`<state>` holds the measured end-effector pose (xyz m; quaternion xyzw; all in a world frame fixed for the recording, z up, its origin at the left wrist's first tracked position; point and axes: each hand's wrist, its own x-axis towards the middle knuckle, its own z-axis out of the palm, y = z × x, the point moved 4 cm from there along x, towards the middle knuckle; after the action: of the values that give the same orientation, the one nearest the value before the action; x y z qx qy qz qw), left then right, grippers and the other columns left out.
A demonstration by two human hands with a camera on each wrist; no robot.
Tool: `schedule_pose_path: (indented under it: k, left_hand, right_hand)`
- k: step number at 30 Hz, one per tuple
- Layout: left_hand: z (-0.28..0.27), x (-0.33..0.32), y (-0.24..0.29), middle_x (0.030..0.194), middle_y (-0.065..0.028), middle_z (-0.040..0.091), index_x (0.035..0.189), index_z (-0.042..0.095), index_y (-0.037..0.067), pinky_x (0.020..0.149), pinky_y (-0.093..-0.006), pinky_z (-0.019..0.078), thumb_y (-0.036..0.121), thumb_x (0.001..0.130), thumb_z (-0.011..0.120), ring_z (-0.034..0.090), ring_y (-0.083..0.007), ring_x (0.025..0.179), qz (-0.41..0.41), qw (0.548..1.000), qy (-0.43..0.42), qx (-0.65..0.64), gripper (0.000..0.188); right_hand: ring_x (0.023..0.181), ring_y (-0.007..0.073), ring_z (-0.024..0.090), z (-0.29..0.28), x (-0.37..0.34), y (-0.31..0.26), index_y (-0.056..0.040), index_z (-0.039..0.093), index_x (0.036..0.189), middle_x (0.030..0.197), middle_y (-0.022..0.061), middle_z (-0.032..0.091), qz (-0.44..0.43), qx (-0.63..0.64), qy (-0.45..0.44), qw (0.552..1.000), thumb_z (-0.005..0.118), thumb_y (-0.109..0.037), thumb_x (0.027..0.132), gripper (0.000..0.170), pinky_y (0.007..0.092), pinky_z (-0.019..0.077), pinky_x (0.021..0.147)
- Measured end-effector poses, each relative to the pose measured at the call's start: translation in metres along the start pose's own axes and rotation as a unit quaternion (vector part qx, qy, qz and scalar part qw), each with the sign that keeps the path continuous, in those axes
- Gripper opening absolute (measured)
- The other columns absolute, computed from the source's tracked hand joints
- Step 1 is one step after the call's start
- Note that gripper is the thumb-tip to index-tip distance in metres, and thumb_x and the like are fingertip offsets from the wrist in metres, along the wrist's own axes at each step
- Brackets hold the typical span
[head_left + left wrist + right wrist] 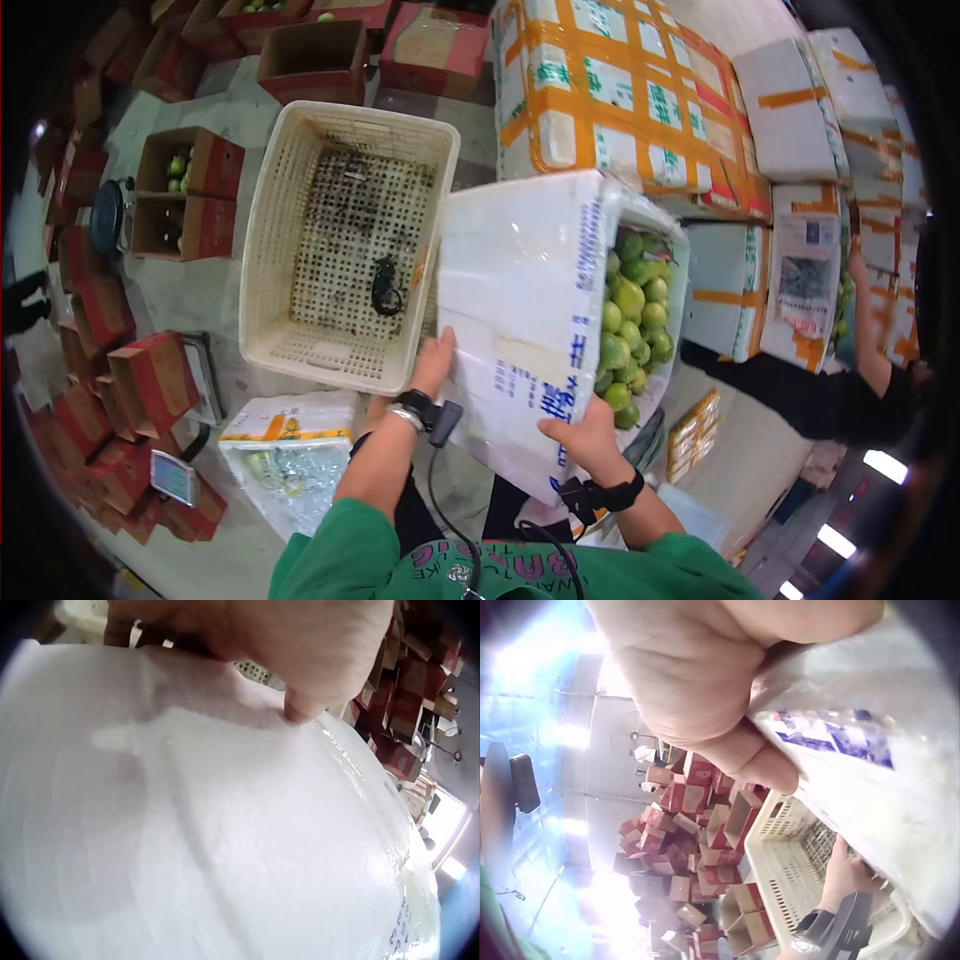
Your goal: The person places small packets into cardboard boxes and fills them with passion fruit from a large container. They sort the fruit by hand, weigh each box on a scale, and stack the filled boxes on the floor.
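I've got two hands on one white foam box (500, 320), tipped on its side just right of a single cream crate (283, 235) — left hand (433, 365) gripping the edge beside the crate, right hand (592, 440) clasping the near rim, thumb over the printed face. The right fingers are hidden behind that rim in my head view, most of the left ones too. Green fruit (630, 320) crowds the open side, overlapping too much to count. One black object (385, 287) lies in the crate; what it is, I can't make out. One other person's arm (873, 335) shows at far right, blurring near the dark border. Only the head view gives me the fruit; the left wrist shows fingers bent over the edge, while the right catches both hands and the crate.
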<state>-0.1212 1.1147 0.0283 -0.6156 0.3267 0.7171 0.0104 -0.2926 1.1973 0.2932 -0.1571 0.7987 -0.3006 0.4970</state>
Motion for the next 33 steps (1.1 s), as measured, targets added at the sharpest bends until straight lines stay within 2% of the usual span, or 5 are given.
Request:
schedule_pose_path:
  k: [10, 17, 20, 25, 33]
  left_hand:
    - [-0.106, -0.117, 0.144, 0.147, -0.0122, 0.023, 0.145, 0.014, 0.011, 0.103, -0.0497, 0.0214, 0.073, 0.082, 0.032, 0.023, -0.0281, 0.134, 0.002, 0.995, -0.095, 0.007, 0.091]
    - [-0.036, -0.160, 0.157, 0.131, -0.0204, 0.041, 0.139, 0.021, -0.001, 0.098, -0.0349, 0.0344, 0.029, 0.077, 0.071, 0.043, -0.0262, 0.118, 0.219, 0.960, -0.063, 0.164, 0.085]
    - [-0.023, -0.157, 0.150, 0.125, -0.0222, 0.045, 0.135, 0.028, -0.004, 0.098, -0.0357, 0.0353, 0.016, 0.067, 0.075, 0.046, -0.0292, 0.114, 0.297, 0.918, 0.077, 0.251, 0.085]
    - [-0.014, -0.159, 0.141, 0.115, -0.0194, 0.053, 0.129, 0.035, -0.003, 0.092, -0.0334, 0.0411, 0.002, 0.064, 0.064, 0.054, -0.0279, 0.103, 0.263, 0.911, 0.221, 0.228, 0.072]
    - [-0.003, -0.164, 0.150, 0.091, -0.0163, 0.065, 0.107, 0.054, 0.002, 0.075, -0.0361, 0.0490, 0.011, 0.067, 0.072, 0.063, -0.0261, 0.084, 0.252, 0.845, 0.352, 0.313, 0.045]
  right_hand:
    - [0.078, 0.0381, 0.062, 0.129, 0.036, -0.036, -0.0001, 0.056, 0.098, 0.082, 0.0224, 0.063, -0.112, 0.038, 0.032, 0.992, 0.064, -0.018, 0.067, 0.037, 0.0413, 0.0495, 0.070]
    - [0.075, 0.0396, 0.060, 0.130, 0.040, -0.023, -0.0008, 0.055, 0.091, 0.074, 0.0226, 0.060, -0.143, 0.055, -0.051, 0.987, 0.064, -0.019, 0.068, 0.031, 0.0446, 0.0479, 0.065]
    - [0.071, 0.0387, 0.058, 0.050, 0.049, 0.000, -0.0061, 0.058, 0.081, 0.073, 0.0191, 0.060, -0.228, -0.081, -0.112, 0.964, 0.059, -0.028, 0.074, 0.023, 0.0453, 0.0466, 0.062]
    - [0.106, 0.0376, 0.053, -0.187, 0.127, 0.170, -0.0014, 0.054, 0.111, 0.111, 0.0237, 0.056, -0.011, -0.123, 0.329, 0.936, 0.065, -0.026, 0.072, 0.047, 0.0411, 0.0432, 0.088]
    - [0.093, 0.0292, 0.063, -0.245, 0.250, 0.321, -0.0003, 0.064, 0.100, 0.098, 0.0179, 0.066, 0.126, -0.066, 0.104, 0.984, 0.072, -0.031, 0.061, 0.050, 0.0378, 0.0478, 0.082]
